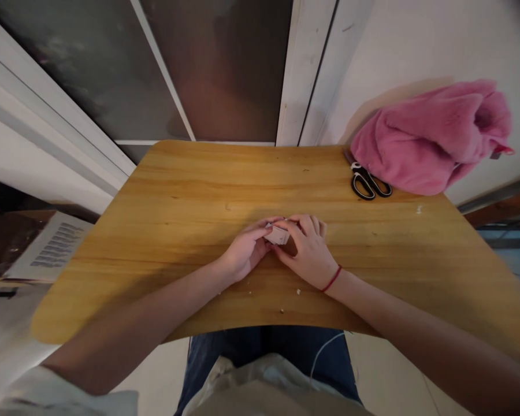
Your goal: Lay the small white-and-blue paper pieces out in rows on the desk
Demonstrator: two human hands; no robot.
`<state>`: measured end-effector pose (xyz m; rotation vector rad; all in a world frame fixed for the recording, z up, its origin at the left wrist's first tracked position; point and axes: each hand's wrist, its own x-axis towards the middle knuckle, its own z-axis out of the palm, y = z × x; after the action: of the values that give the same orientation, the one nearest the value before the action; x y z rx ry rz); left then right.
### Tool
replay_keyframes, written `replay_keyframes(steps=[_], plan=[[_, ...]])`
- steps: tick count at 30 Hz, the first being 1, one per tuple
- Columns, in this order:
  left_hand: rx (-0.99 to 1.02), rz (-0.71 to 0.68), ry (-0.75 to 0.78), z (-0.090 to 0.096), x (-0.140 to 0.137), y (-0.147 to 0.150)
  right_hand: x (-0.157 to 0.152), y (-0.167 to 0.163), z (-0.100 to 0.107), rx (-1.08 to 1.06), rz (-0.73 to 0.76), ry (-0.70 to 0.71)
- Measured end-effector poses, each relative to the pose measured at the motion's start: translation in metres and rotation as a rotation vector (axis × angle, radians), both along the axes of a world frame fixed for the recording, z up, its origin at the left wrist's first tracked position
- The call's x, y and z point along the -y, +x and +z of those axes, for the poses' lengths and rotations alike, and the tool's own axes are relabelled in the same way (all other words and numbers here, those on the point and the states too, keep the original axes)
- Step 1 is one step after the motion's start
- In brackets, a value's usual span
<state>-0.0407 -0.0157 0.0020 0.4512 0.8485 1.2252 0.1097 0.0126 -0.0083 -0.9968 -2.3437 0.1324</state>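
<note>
Over the middle of the wooden table (pixel 225 190), both my hands meet around a small white stack of what look like cards (pixel 278 234). My left hand (pixel 248 249) grips its left end, the thumb lying on top. From the other side, my right hand (pixel 308 248) closes on it with fingers at the far edge and thumb at the near edge. Faint marks show on the stack's upper face, too small to read. The fingers hide its ends and underside.
Black-handled scissors (pixel 368 182) lie at the back right, their blades partly under a pink plush bundle (pixel 433 138). Small white scraps (pixel 299 292) dot the near part of the table. A cardboard box (pixel 52 245) stands beyond the left edge. A sliding door (pixel 225 69) borders the back.
</note>
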Motion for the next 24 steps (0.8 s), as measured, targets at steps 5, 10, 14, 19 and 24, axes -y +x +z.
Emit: replay_keyframes(steps=[5, 10, 14, 19, 24], plan=[[0.0, -0.016, 0.015, 0.0, 0.0, -0.001, -0.003, 0.002, 0.0, 0.005, -0.011, 0.034], [-0.028, -0.019, 0.001, 0.001, 0.0, -0.001, -0.007, 0.005, 0.001, 0.001, -0.024, 0.066], [-0.027, -0.006, -0.025, 0.001, -0.001, 0.0, -0.009, 0.006, 0.002, 0.007, -0.024, 0.068], [-0.019, -0.002, -0.037, 0.0, -0.002, -0.002, -0.01, 0.008, 0.005, 0.023, 0.005, 0.059], [-0.034, -0.01, -0.064, 0.002, -0.002, -0.002, -0.013, 0.008, 0.003, 0.071, 0.017, 0.049]])
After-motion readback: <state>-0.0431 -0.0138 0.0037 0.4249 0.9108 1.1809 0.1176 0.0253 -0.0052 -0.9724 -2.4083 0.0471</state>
